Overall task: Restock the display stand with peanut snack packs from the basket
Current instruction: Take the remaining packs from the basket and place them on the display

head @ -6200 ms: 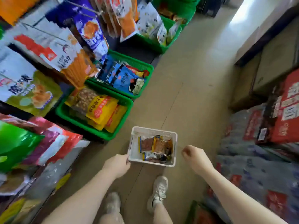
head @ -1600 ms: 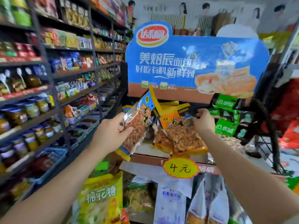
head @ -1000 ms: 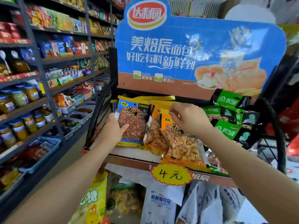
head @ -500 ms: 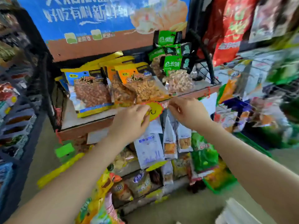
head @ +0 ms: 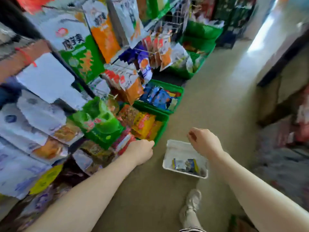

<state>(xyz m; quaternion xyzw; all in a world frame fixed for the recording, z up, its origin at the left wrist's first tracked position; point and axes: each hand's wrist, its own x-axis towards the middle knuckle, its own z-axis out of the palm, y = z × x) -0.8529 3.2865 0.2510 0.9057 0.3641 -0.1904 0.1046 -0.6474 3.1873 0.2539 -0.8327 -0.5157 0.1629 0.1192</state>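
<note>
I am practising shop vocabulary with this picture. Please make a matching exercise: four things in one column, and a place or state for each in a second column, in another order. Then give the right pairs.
Things
1. white basket
2. left hand
3. right hand
4. blue packs

Places or states
A. in the farther green crate
B. on the floor, a few packs inside
C. loosely curled and empty, above the basket
D. next to the rim of the nearer green crate

Pairs: 1-B, 2-D, 3-C, 4-A

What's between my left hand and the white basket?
Only bare floor lies between the left hand and the white basket, as the head view shows.
</note>
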